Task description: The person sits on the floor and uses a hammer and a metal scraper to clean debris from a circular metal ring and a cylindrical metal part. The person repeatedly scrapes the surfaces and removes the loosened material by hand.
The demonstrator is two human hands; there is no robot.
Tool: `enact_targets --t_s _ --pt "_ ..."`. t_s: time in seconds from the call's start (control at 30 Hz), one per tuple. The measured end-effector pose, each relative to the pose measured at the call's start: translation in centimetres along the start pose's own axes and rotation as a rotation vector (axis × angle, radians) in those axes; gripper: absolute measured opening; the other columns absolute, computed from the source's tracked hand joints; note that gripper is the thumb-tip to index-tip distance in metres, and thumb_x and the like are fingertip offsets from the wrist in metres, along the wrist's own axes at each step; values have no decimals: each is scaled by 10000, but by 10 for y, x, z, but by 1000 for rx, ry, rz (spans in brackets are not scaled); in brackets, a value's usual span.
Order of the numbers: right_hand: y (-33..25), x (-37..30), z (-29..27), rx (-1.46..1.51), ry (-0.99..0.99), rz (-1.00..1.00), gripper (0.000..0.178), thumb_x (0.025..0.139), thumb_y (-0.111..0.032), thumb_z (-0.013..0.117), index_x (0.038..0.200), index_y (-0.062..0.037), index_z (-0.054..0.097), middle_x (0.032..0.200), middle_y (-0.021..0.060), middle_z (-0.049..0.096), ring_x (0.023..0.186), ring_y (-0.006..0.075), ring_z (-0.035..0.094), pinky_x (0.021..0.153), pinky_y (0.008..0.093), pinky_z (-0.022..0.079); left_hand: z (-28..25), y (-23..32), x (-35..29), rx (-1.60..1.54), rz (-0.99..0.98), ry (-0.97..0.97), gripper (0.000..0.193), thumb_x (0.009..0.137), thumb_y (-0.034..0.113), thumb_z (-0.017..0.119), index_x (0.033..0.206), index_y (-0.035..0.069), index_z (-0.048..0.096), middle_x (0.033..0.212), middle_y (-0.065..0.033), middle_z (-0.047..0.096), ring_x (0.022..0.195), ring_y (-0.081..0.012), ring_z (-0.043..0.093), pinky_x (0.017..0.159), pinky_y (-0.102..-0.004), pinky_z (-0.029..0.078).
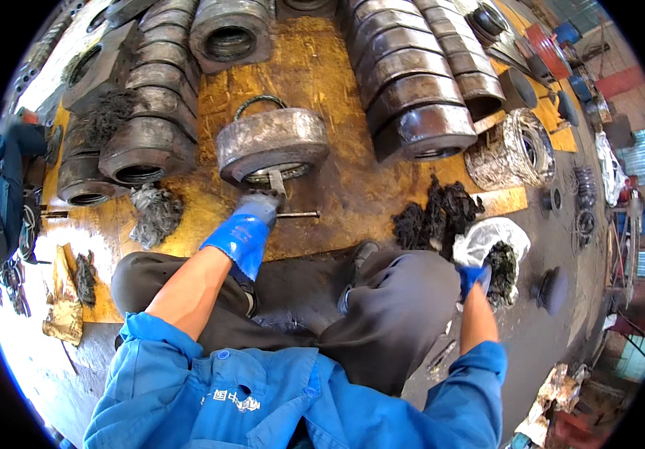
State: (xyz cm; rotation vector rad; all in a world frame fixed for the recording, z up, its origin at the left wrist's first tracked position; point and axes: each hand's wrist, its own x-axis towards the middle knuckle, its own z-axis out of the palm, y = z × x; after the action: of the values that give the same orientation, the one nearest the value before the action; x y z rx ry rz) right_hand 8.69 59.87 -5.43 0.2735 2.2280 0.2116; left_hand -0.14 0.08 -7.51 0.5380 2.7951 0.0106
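Observation:
A thick steel ring (274,142) lies in front of me on the yellow, oil-stained board, a thin wire-like loop (260,99) standing behind it. My left hand (254,215), in a blue glove with a dirty grey finger area, is closed around a flat grey strip (276,182), whose end reaches the ring's lower opening. Beside that hand a thin metal rod (300,215) sticks out to the right; I cannot tell whether it is held. My right hand (474,278), also blue-gloved, is at a white plastic bag (487,233) with a dark greasy clump (501,274). Its fingers are hidden.
Rows of steel rings (159,97) line the left, and more rings (420,105) the right. Black greasy rags (438,217) lie near my right knee, a grey rag (156,215) on the left. A white-smeared drum (498,153) is at the right. Another person's legs (10,187) show far left.

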Motion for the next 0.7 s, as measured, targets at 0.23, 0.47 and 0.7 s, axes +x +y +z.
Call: enact_targets --t_s 0.23,0.47,0.7 --pt "30 26 182 214 275 69 395 945 -346 504 1201 -90 663 1209 207 659 1105 349 646 910 476 518 -11 9 -7 -38 -64 15 369 956 200 394 1291 189 549 1223 -116 658 1118 -320 643 913 -493 516" --pt "-31 -86 -124 598 592 -192 379 899 -303 642 1118 5 665 1059 238 701 1025 357 672 884 419 527 -62 36 -7 70 -133 88 369 938 206 450 1265 162 614 1234 -105 653 1154 -298 623 947 -505 463" --pt "-211 -189 -248 848 475 -674 346 919 -232 657 1203 -36 630 1058 131 669 926 267 642 779 388 561 -126 62 -22 -36 -152 317 310 931 197 468 1166 89 639 1205 -93 654 1163 -265 583 1014 -457 400"
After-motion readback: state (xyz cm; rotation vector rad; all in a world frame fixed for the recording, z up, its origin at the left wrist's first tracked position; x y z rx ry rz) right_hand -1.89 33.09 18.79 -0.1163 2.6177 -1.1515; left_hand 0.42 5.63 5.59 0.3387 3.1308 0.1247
